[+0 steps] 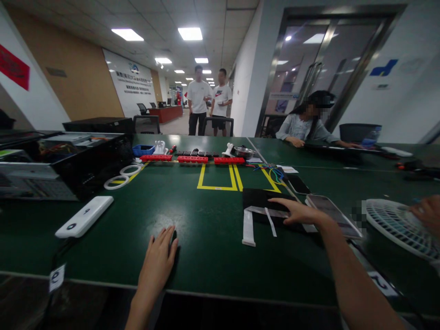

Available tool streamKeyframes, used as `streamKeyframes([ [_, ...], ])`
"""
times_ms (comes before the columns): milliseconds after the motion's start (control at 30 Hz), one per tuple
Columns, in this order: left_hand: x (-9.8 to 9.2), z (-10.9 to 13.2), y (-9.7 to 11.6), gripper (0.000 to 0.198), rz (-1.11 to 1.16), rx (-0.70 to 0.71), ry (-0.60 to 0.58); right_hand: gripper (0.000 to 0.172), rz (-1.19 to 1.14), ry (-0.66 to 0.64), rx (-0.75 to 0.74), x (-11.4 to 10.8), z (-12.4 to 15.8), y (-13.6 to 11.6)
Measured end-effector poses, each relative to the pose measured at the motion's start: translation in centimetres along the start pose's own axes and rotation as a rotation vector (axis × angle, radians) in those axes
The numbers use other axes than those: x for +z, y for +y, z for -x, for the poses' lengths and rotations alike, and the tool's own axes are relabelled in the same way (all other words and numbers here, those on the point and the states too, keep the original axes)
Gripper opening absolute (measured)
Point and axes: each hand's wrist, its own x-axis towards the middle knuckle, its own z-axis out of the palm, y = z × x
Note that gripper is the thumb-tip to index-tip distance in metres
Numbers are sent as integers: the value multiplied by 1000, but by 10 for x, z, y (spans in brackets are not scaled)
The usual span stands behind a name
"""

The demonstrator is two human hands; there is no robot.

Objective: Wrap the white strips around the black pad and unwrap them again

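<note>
My left hand [157,256] rests palm down near the front of the green table [206,261], its fingers stretched out and nothing under them that I can see. Farther right, my right hand [302,211] reaches over a black flat piece [256,198], fingers spread and touching or just above it. On that black piece lies a white flat ribbon cable [248,227] with a connector at its near end, which hangs over onto the table. A thin white strip [271,222] lies beside the cable. Whether the right fingertips press on the cable, I cannot tell.
A phone [333,214] and a dark phone [298,184] lie by my right hand. Another person's hand [428,213] is at a white fan [395,224]. Left stand a white power bank [85,216] and an opened computer case [92,165]. Red trays [192,159] line the back.
</note>
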Motion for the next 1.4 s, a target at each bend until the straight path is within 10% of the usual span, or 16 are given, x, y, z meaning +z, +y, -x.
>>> streamKeyframes([
  [267,1,1,0,42,-15,10,4,66,245,89,216,12,-4,-6],
  [967,0,1,1,40,-20,8,-12,18,260,176,130,2,-3,-14],
  [1167,0,0,1,40,-30,11,-10,23,222,496,178,-18,14,-14],
  [1400,-1,1,2,42,-36,10,-26,39,316,808,704,-24,35,-6],
])
